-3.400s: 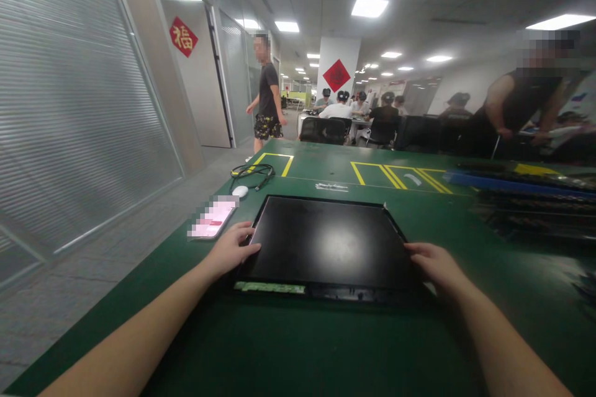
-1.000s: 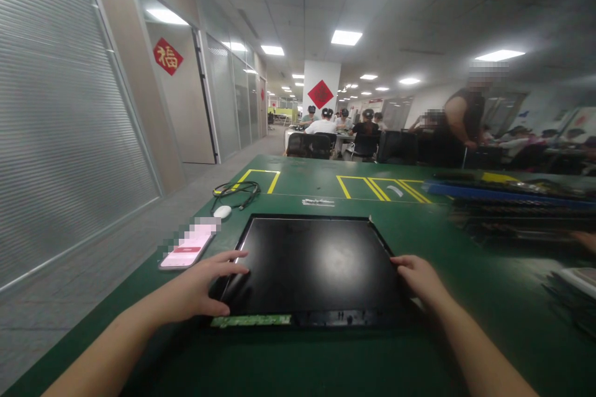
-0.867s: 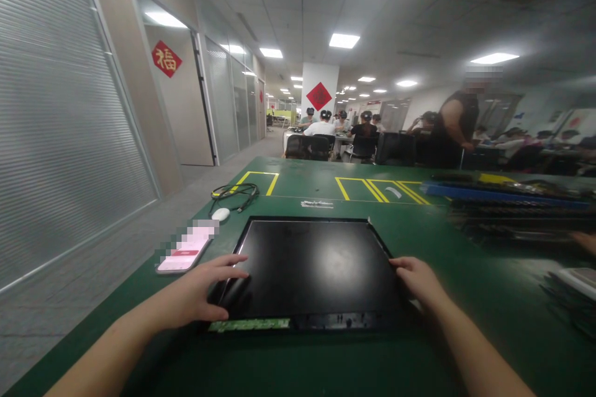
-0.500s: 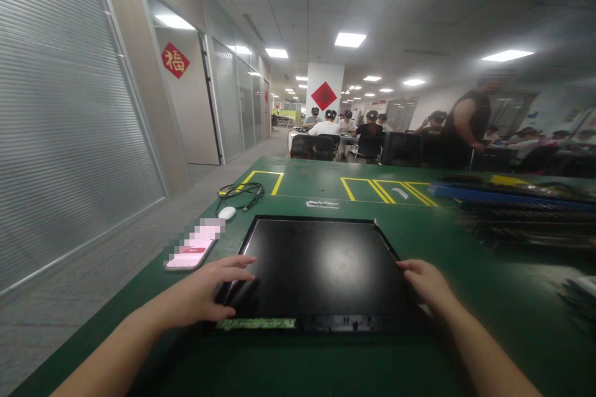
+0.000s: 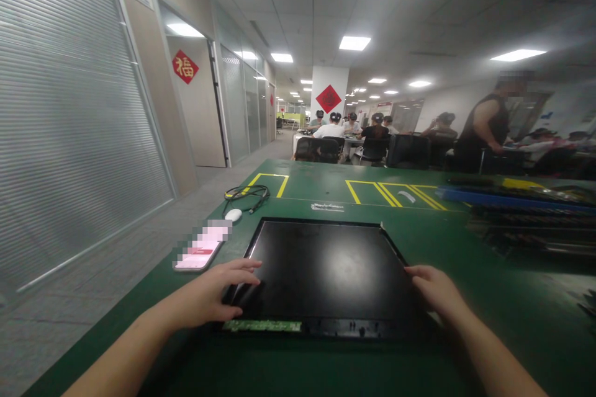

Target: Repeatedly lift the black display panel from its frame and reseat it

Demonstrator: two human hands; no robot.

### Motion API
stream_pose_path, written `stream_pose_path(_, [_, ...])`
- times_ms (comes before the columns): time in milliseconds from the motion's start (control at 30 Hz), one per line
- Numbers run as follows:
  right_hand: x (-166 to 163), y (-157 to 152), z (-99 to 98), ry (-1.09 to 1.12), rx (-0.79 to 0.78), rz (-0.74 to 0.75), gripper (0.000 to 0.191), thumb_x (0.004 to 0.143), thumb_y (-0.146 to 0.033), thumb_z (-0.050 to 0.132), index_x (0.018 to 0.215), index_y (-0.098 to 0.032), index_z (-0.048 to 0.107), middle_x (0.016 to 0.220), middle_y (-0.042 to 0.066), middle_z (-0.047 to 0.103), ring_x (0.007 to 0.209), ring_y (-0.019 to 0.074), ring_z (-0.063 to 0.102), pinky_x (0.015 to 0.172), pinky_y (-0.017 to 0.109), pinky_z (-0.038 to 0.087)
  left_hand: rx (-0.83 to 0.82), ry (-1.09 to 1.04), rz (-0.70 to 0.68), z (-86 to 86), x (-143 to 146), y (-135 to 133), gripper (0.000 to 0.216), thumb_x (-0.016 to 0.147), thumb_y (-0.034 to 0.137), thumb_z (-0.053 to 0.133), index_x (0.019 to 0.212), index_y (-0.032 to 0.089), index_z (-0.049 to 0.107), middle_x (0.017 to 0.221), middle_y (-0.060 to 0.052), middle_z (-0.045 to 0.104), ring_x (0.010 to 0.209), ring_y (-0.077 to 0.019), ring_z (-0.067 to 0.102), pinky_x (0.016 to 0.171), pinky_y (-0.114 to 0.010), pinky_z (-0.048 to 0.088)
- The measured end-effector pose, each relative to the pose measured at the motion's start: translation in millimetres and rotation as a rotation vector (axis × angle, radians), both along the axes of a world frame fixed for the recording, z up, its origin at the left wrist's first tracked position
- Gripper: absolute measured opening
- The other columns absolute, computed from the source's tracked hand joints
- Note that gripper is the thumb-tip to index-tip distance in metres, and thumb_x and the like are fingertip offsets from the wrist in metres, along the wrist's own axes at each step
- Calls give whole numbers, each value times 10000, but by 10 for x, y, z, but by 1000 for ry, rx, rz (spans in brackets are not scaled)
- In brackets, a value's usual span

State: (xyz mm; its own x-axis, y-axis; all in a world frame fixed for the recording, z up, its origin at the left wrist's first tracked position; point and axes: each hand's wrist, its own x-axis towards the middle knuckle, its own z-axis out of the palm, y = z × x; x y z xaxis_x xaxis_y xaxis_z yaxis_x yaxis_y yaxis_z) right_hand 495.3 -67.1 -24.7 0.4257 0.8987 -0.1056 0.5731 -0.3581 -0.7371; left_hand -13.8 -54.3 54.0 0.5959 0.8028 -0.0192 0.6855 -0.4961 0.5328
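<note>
A flat black panel (image 5: 326, 263) lies on the green table (image 5: 288, 366), with a green circuit strip (image 5: 261, 325) along its near edge. My left hand (image 5: 212, 294) grips the panel's near left corner: fingers stretched over the top, thumb at the near edge. My right hand (image 5: 435, 291) is curled over the panel's right edge near the front corner. The left corner looks slightly raised, with shadow under it.
A phone (image 5: 200, 255), a white mouse (image 5: 233, 215) and a coiled black cable (image 5: 246, 193) lie left of the panel near the table's left edge. Yellow tape boxes (image 5: 372, 189) mark the far side. Dark and blue trays (image 5: 521, 214) are stacked right. People sit beyond; one stands (image 5: 484, 130).
My left hand has slid from the panel's left edge to its near left corner and spread its fingers over the top. My right hand stays on the right edge. The view shifted slightly.
</note>
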Motion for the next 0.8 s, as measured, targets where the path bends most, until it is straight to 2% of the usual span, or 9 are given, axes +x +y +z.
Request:
stream_pose_path(100, [11, 10, -12, 7, 1, 3, 488, 713, -195, 488, 1134, -125, 724, 884, 91, 761, 653, 186, 675, 544, 260, 458, 9, -7, 20, -33, -23, 17, 530, 669, 202, 739, 1187, 314, 718, 1509, -59, 511, 1381, -317, 455, 1125, -457, 354])
stream_pose_path(200, [18, 22, -20, -20, 28, 9, 460, 711, -200, 490, 1089, -129, 742, 961, 92, 760, 760, 196, 695, 604, 255, 483, 42, -30, 58, -82, -31, 40, 498, 704, 321, 756, 1200, 310, 716, 1494, -72, 527, 1355, -332, 485, 1111, -460, 379])
stream_pose_path(333, [16, 18, -6, -49, 41, 22, 446, 711, -202, 486, 1059, -138, 756, 1038, 93, 752, 888, 204, 699, 675, 242, 501, 148, -20, 202, -212, -21, 119, 427, 841, 442, 619, 1219, 267, 710, 1480, -113, 532, 1343, -335, 498, 1116, -485, 376])
stream_pose_path(533, [-17, 2, 22, -25, 21, 7, 467, 732, -214, 472, 1102, -131, 744, 941, 101, 761, 791, 203, 705, 666, 260, 507, 255, 55, 316, -410, 23, 259, 427, 900, 348, 489, 1212, 161, 712, 1394, -172, 598, 1291, -338, 545, 1097, -485, 404])
stream_pose_path(800, [16, 46, -36, -44, 42, -2, 438, 724, -204, 475, 1048, -136, 761, 984, 90, 758, 810, 201, 699, 670, 259, 503, 263, 148, 376, -425, 167, 270, 438, 901, 153, 401, 1210, 156, 710, 1269, -143, 671, 1187, -285, 594, 1055, -413, 421])
